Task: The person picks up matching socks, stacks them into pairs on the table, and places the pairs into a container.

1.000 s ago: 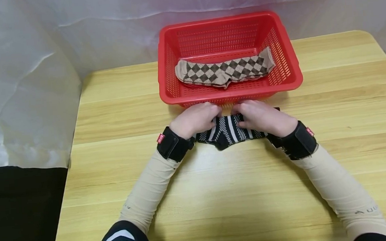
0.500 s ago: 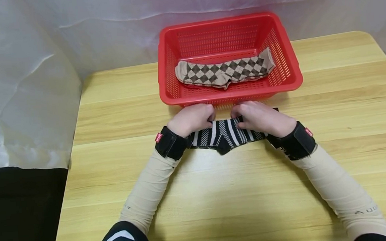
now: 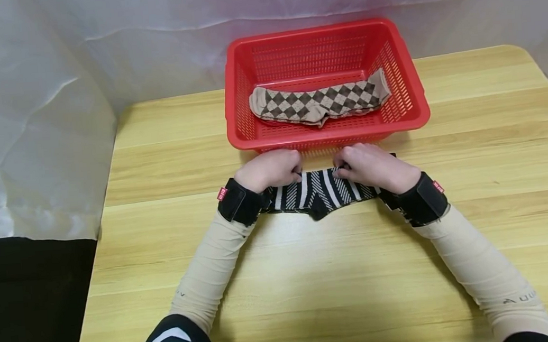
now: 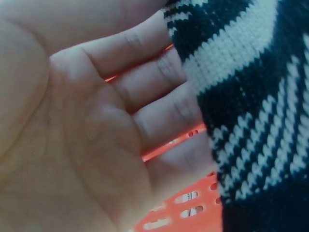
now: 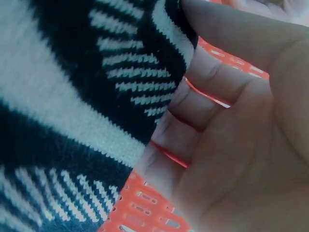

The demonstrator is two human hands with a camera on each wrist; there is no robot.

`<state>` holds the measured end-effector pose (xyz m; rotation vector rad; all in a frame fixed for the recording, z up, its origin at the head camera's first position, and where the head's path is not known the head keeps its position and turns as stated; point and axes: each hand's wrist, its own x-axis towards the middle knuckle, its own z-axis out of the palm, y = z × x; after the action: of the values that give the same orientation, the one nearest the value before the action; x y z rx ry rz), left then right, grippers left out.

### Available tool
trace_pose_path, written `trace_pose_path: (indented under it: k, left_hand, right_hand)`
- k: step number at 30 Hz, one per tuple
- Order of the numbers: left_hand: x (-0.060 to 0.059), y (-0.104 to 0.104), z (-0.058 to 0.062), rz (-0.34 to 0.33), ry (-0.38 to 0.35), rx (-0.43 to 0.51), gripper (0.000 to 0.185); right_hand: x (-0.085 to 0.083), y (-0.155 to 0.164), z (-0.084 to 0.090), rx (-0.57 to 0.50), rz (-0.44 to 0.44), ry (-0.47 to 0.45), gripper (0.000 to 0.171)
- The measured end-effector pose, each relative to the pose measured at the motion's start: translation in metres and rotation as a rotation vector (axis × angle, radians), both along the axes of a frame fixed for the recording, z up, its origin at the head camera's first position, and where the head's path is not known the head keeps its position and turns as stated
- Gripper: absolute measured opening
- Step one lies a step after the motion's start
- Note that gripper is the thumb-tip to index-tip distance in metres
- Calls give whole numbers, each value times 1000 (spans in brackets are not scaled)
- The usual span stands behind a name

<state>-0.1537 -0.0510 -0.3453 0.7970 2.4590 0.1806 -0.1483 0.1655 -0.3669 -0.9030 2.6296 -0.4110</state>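
A black sock with white and grey stripes (image 3: 317, 192) stretches sideways between my two hands, in front of the basket. My left hand (image 3: 274, 168) pinches its upper edge on the left. On the right, my right hand (image 3: 374, 165) pinches the same edge between thumb and fingers. The left wrist view shows the striped knit (image 4: 251, 96) running over the fingertips, which are hidden behind it. In the right wrist view the thumb lies on the near side of the sock (image 5: 96, 96), with the fingers curled behind.
Just beyond my hands stands a red plastic basket (image 3: 329, 137) with slotted walls. Inside it lie beige and brown argyle socks (image 3: 317, 102). Everything rests on a light wooden table (image 3: 320, 284), with a pale cloth (image 3: 161, 57) hanging behind.
My left hand has slid left along the sock's upper edge, baring more stripes between the hands. The sock has come slightly nearer to me. The right hand has hardly moved.
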Motion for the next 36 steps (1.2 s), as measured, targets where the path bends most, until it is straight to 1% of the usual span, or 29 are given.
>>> trace_pose_path:
  k: [8, 13, 18, 21, 26, 36]
  left_hand:
    - [1, 0, 2, -12, -35, -33, 32]
    - [0, -2, 4, -34, -67, -17, 40]
    - [0, -4, 5, -58, -84, -12, 39]
    - [0, -6, 5, -50, -83, -23, 36]
    - [0, -9, 4, -16, -91, -41, 30]
    - [-3, -12, 4, 3, -136, -45, 42]
  right_hand:
    - [0, 2, -1, -3, -9, -32, 22]
    - [-1, 3, -1, -2, -2, -62, 22]
    - [-2, 4, -1, -7, -7, -92, 23]
    - [-2, 4, -1, -8, -21, -108, 24]
    - [-2, 4, -2, 0, -29, -123, 25]
    - [-4, 4, -1, 4, -42, -138, 26]
